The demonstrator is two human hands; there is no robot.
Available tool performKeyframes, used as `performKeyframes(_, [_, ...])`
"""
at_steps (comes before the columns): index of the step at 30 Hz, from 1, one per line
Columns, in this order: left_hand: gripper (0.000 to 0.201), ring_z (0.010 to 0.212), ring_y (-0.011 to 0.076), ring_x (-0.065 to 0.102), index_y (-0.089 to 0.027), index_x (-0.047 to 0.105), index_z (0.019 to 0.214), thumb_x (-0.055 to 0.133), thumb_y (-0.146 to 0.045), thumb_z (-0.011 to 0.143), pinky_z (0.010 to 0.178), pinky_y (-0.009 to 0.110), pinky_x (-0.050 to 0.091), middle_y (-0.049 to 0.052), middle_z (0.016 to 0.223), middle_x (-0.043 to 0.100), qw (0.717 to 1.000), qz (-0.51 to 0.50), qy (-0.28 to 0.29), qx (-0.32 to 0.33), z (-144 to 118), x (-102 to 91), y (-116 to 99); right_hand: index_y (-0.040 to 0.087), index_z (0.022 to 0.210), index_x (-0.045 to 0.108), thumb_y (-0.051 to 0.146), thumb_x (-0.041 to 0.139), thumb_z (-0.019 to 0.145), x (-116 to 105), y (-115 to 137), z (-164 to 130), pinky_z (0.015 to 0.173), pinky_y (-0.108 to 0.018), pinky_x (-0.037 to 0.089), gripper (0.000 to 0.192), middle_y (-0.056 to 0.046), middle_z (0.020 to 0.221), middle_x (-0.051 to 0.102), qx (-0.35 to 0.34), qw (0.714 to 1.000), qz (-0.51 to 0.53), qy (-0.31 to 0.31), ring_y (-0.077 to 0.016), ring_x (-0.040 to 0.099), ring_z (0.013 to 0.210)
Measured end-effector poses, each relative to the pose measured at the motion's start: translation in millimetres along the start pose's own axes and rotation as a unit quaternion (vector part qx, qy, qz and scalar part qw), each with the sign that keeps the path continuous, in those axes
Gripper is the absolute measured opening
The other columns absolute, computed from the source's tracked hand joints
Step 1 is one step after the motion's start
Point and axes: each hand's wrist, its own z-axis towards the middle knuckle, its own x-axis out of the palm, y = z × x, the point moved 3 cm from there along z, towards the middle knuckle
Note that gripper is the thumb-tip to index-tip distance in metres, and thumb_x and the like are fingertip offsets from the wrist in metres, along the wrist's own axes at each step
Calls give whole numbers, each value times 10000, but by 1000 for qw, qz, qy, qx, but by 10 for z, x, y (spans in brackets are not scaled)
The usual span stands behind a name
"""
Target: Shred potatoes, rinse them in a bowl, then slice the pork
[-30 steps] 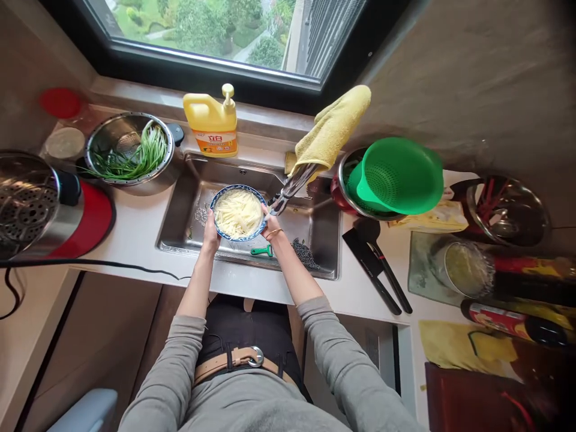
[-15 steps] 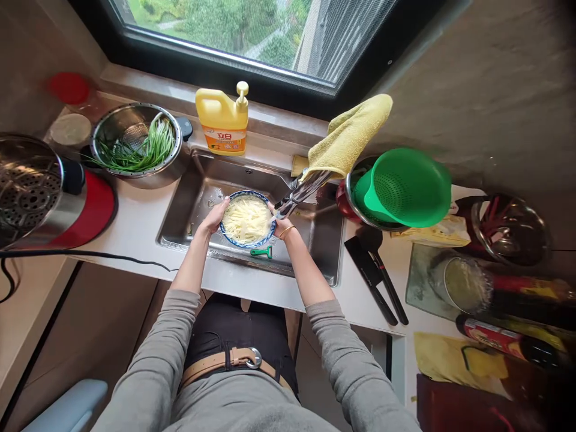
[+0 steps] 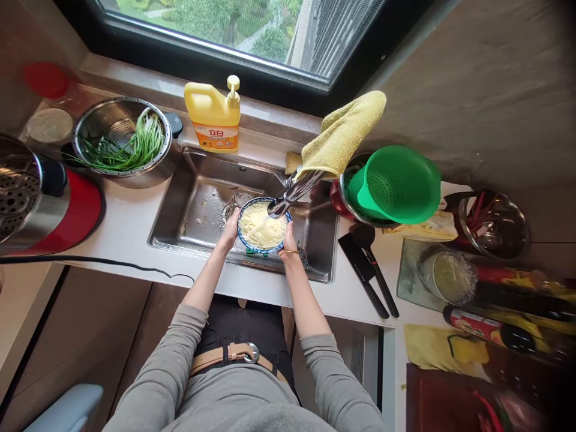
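Between both hands I hold a blue-and-white bowl (image 3: 244, 239) full of pale shredded strips (image 3: 263, 231), likely potato, over the sink (image 3: 180, 204). My left hand (image 3: 230, 228) is closed on the bowl's left side. Gripping its right side is my right hand (image 3: 288, 240), with a thin band on the wrist. The end of the metal faucet (image 3: 292, 195) is right above the strips, and water seems to run onto them. A green peeler (image 3: 252, 252) lies in the sink, mostly hidden under the bowl.
A yellow cloth (image 3: 344, 135) hangs over the faucet. Behind the sink stands a yellow soap bottle (image 3: 213, 117); left is a steel pot (image 3: 126, 141) with green onions. To the right are a green colander (image 3: 400, 183), a black cleaver (image 3: 362, 270) and a spatula (image 3: 380, 276).
Both hands have moved the bowl to the right, so it now sits under the faucet's end. The peeler is more covered by the bowl, and the drain shows at left.
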Motion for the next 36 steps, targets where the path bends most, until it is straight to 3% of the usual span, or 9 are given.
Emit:
performKeyframes(3, [501, 1140, 207, 538, -157, 605, 1080, 396, -560, 867, 964, 320, 432, 84, 1162, 624, 999, -32, -31, -15, -93, 143, 63, 190, 1140, 567, 634, 299, 862, -107, -82, -65, 858, -367, 521, 588, -85, 1032, 690, -8, 999, 33, -15, -167, 644, 975])
performKeyframes(8, [481, 1086, 200, 560, -136, 602, 1072, 427, -527, 853, 947, 336, 430, 101, 1114, 638, 999, -20, -26, 14, -120, 288, 97, 227, 1133, 573, 646, 303, 853, -214, -119, -209, 884, -384, 506, 571, -65, 1057, 684, -4, 999, 45, -28, -180, 629, 1003])
performKeyframes(15, [476, 1045, 193, 570, -128, 613, 1097, 491, -496, 822, 907, 321, 442, 102, 1071, 658, 998, 36, 28, 44, -88, 282, 5, 255, 1070, 593, 643, 277, 855, -212, -77, -411, 863, -358, 513, 545, -43, 1145, 651, 1, 999, 38, 1, -190, 594, 1060])
performKeyframes(21, [433, 1029, 212, 578, -139, 621, 1108, 551, -431, 795, 926, 362, 439, 104, 1118, 647, 995, 77, 36, 55, -39, 234, -68, 265, 1096, 573, 576, 391, 854, -270, -133, -460, 798, -332, 539, 434, -30, 1097, 668, 13, 1000, -7, -21, -184, 613, 1019])
performKeyframes(30, [487, 1107, 228, 540, -134, 646, 1024, 469, -542, 823, 966, 346, 399, 110, 1116, 643, 996, 49, 70, -11, 38, 294, -79, 243, 1088, 566, 563, 377, 868, -426, -148, -530, 740, -362, 557, 431, -51, 1010, 689, 8, 1000, -21, 4, -205, 631, 961])
performKeyframes(36, [487, 972, 192, 575, -127, 612, 1052, 461, -530, 825, 888, 319, 431, 96, 1084, 638, 985, 77, 149, 32, 11, 343, -52, 242, 1093, 560, 516, 418, 870, -514, -135, -545, 733, -352, 563, 381, -54, 1033, 683, -13, 1000, -23, -7, -203, 637, 957])
